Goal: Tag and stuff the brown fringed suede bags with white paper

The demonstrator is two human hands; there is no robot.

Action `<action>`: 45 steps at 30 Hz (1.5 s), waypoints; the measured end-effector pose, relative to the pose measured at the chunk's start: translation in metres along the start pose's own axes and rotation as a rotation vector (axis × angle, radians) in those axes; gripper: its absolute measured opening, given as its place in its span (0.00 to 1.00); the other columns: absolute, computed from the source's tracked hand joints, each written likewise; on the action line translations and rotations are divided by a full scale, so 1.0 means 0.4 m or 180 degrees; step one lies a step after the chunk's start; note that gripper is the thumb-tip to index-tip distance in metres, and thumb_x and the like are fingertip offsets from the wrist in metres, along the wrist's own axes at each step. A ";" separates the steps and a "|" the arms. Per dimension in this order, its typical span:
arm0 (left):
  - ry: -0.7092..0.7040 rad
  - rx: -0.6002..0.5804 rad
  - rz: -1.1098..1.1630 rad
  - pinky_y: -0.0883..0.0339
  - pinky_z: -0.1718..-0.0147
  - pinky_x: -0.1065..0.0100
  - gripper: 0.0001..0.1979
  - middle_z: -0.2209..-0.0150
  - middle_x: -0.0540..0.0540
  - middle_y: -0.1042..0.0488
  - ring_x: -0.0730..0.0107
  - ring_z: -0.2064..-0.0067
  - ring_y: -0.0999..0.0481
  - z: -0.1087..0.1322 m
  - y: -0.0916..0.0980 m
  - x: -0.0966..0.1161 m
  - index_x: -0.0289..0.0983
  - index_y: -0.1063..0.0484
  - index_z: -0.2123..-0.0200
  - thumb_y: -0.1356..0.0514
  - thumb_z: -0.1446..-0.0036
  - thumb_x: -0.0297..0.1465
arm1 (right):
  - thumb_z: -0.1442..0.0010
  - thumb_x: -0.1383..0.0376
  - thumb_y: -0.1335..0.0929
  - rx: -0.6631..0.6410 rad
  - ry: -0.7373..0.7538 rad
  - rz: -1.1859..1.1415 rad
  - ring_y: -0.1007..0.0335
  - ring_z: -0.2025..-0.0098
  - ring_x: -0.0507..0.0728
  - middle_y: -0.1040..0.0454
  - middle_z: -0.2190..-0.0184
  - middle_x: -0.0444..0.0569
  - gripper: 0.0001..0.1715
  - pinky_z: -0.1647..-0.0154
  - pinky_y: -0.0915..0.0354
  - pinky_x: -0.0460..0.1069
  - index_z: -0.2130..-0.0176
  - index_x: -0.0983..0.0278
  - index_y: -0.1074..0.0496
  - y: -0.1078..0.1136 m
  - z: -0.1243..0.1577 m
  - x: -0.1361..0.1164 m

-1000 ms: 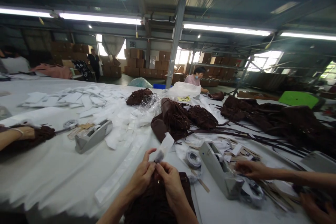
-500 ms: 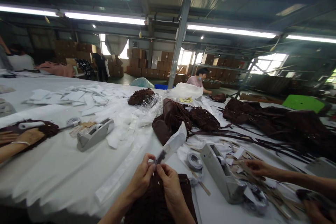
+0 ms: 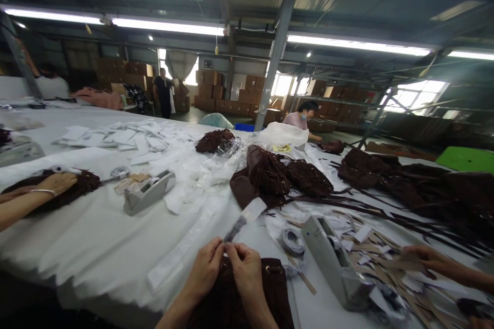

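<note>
My left hand and my right hand meet at the table's near edge, fingertips pinched together on the lower end of a white foam strip that sticks up and away to the right. Both hands rest on a dark brown fringed bag lying in front of me. A grey tape dispenser stands just right of my right hand, with a roll of tape between them.
A second tape dispenser sits to the left. A co-worker's hand lies on another brown bag at far left; another person's hand reaches among paper scraps at right. Brown fringed bags pile mid-table. White sheets lie behind.
The foam strip has tipped lower and its visible part is narrower as my fingers pinch it tighter. The view has shifted left and the co-worker's left hand has slid along their bag.
</note>
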State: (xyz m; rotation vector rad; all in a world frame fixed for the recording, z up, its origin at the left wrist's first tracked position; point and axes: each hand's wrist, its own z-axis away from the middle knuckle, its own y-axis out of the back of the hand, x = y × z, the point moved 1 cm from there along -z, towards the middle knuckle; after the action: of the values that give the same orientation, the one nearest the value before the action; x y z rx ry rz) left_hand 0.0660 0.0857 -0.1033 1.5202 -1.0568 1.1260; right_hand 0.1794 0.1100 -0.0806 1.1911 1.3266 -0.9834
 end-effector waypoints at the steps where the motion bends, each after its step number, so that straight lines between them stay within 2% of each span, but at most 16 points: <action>1: -0.0023 0.0014 -0.0035 0.43 0.72 0.69 0.17 0.77 0.53 0.37 0.70 0.73 0.37 -0.006 0.000 0.004 0.38 0.38 0.73 0.51 0.39 0.44 | 0.48 0.51 0.30 0.0032 0.0008 0.0047 0.34 0.71 0.56 0.25 0.76 0.48 0.22 0.70 0.39 0.47 0.74 0.69 0.23 -0.002 0.002 0.003; 4: -0.0097 -0.0330 0.0031 0.41 0.70 0.68 0.19 0.74 0.50 0.33 0.69 0.71 0.35 -0.017 0.017 0.018 0.37 0.35 0.71 0.52 0.39 0.45 | 0.49 0.50 0.30 0.0215 -0.0065 -0.0078 0.36 0.74 0.54 0.29 0.79 0.45 0.23 0.72 0.41 0.46 0.75 0.68 0.24 0.012 -0.008 0.015; 7: -0.0059 -0.0720 0.0053 0.38 0.62 0.66 0.21 0.67 0.47 0.27 0.65 0.64 0.30 -0.009 0.059 0.008 0.37 0.28 0.62 0.54 0.38 0.46 | 0.52 0.48 0.29 0.0571 -0.0111 -0.0198 0.42 0.77 0.51 0.33 0.82 0.42 0.23 0.75 0.44 0.46 0.76 0.67 0.25 0.043 -0.036 0.027; 9: -0.0088 -0.0698 -0.0104 0.40 0.53 0.63 0.20 0.58 0.45 0.25 0.61 0.54 0.30 0.002 0.086 -0.017 0.39 0.27 0.57 0.50 0.39 0.45 | 0.53 0.48 0.28 0.0764 -0.0095 -0.0216 0.43 0.77 0.51 0.34 0.82 0.42 0.23 0.74 0.44 0.46 0.75 0.67 0.25 0.060 -0.056 0.028; 11: -0.0125 -0.0637 -0.0188 0.42 0.50 0.63 0.18 0.56 0.45 0.26 0.60 0.51 0.31 0.011 0.099 -0.048 0.39 0.26 0.57 0.47 0.41 0.45 | 0.54 0.48 0.27 0.0814 -0.0063 -0.0247 0.42 0.76 0.52 0.33 0.81 0.42 0.23 0.73 0.43 0.46 0.75 0.67 0.24 0.066 -0.074 0.022; 14: -0.0008 -0.0668 -0.0036 0.38 0.63 0.66 0.20 0.67 0.47 0.27 0.65 0.64 0.30 0.009 0.087 -0.069 0.37 0.27 0.64 0.50 0.39 0.45 | 0.54 0.49 0.27 0.0714 0.0016 -0.0208 0.41 0.75 0.52 0.32 0.80 0.43 0.22 0.73 0.42 0.46 0.74 0.67 0.25 0.058 -0.098 -0.006; 16: 0.0035 -0.0670 0.0041 0.41 0.71 0.69 0.21 0.75 0.51 0.32 0.69 0.72 0.34 -0.005 0.068 -0.055 0.36 0.31 0.71 0.52 0.39 0.46 | 0.53 0.49 0.28 0.0640 0.0088 -0.0067 0.41 0.76 0.52 0.32 0.81 0.43 0.22 0.74 0.43 0.46 0.75 0.67 0.25 0.049 -0.114 -0.034; 20: 0.0063 -0.0695 0.0152 0.46 0.75 0.70 0.21 0.80 0.54 0.38 0.73 0.77 0.39 -0.047 0.037 0.002 0.38 0.38 0.78 0.50 0.41 0.46 | 0.50 0.49 0.30 0.0465 0.0230 0.0383 0.41 0.78 0.52 0.32 0.82 0.43 0.23 0.75 0.44 0.46 0.78 0.67 0.26 0.030 -0.122 -0.076; 24: 0.0278 -0.0655 0.0588 0.48 0.76 0.70 0.22 0.81 0.55 0.39 0.74 0.78 0.42 -0.078 0.026 0.019 0.38 0.38 0.78 0.48 0.43 0.48 | 0.46 0.51 0.33 0.0183 0.0267 0.0743 0.36 0.77 0.53 0.28 0.82 0.46 0.23 0.73 0.41 0.46 0.79 0.66 0.26 0.001 -0.081 -0.041; 28: 0.0443 -0.0625 0.0750 0.43 0.73 0.70 0.23 0.77 0.51 0.33 0.72 0.75 0.37 -0.066 0.041 -0.007 0.35 0.33 0.75 0.49 0.43 0.49 | 0.47 0.50 0.32 0.0099 0.0036 0.0476 0.36 0.77 0.54 0.29 0.83 0.45 0.23 0.75 0.41 0.46 0.75 0.66 0.24 -0.011 -0.051 0.037; 31: 0.0454 -0.0319 0.0530 0.37 0.63 0.67 0.19 0.63 0.45 0.26 0.65 0.62 0.30 -0.024 0.061 -0.035 0.35 0.28 0.63 0.44 0.45 0.46 | 0.49 0.49 0.32 0.0178 -0.0032 0.0390 0.39 0.77 0.53 0.31 0.82 0.44 0.23 0.75 0.43 0.46 0.76 0.67 0.25 -0.007 -0.060 0.064; 33: 0.0393 -0.0134 0.0187 0.37 0.58 0.65 0.20 0.54 0.42 0.26 0.60 0.56 0.29 0.006 0.066 -0.058 0.37 0.28 0.54 0.40 0.48 0.41 | 0.49 0.49 0.32 0.0192 -0.0011 0.0452 0.40 0.77 0.52 0.32 0.82 0.44 0.24 0.76 0.44 0.46 0.77 0.67 0.25 -0.008 -0.069 0.065; 35: 0.0298 -0.0046 0.0015 0.37 0.55 0.63 0.22 0.49 0.42 0.27 0.58 0.53 0.29 0.026 0.060 -0.083 0.39 0.30 0.49 0.40 0.48 0.37 | 0.48 0.48 0.32 0.0106 0.0002 0.0496 0.40 0.77 0.52 0.32 0.82 0.44 0.25 0.76 0.44 0.46 0.77 0.67 0.25 -0.012 -0.073 0.059; 40: 0.0217 0.0094 0.0099 0.39 0.48 0.59 0.17 0.50 0.44 0.25 0.57 0.48 0.30 0.029 0.038 -0.121 0.39 0.30 0.51 0.44 0.45 0.33 | 0.45 0.52 0.33 -0.0289 0.0239 0.1060 0.38 0.76 0.54 0.31 0.82 0.45 0.21 0.73 0.46 0.47 0.78 0.64 0.26 -0.021 -0.041 0.070; 43: 0.0289 0.0123 0.0197 0.41 0.46 0.58 0.18 0.50 0.43 0.26 0.57 0.47 0.30 0.024 0.038 -0.124 0.38 0.33 0.51 0.43 0.46 0.32 | 0.43 0.57 0.33 -0.0338 0.0514 0.1476 0.37 0.75 0.55 0.28 0.80 0.47 0.17 0.71 0.46 0.48 0.78 0.63 0.26 -0.020 -0.016 0.094; 45: 0.0305 0.0008 0.0449 0.40 0.47 0.59 0.20 0.51 0.42 0.26 0.59 0.49 0.28 0.025 0.042 -0.125 0.38 0.37 0.49 0.42 0.45 0.32 | 0.43 0.58 0.33 -0.0360 0.0558 0.1509 0.36 0.75 0.55 0.27 0.80 0.48 0.16 0.70 0.47 0.48 0.78 0.62 0.27 -0.020 -0.007 0.108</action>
State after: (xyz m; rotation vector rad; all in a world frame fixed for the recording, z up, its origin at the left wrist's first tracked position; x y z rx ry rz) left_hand 0.0413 0.0779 -0.1502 1.3965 -1.1107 1.2852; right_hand 0.1730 0.1167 -0.1238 1.4412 1.1387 -0.4671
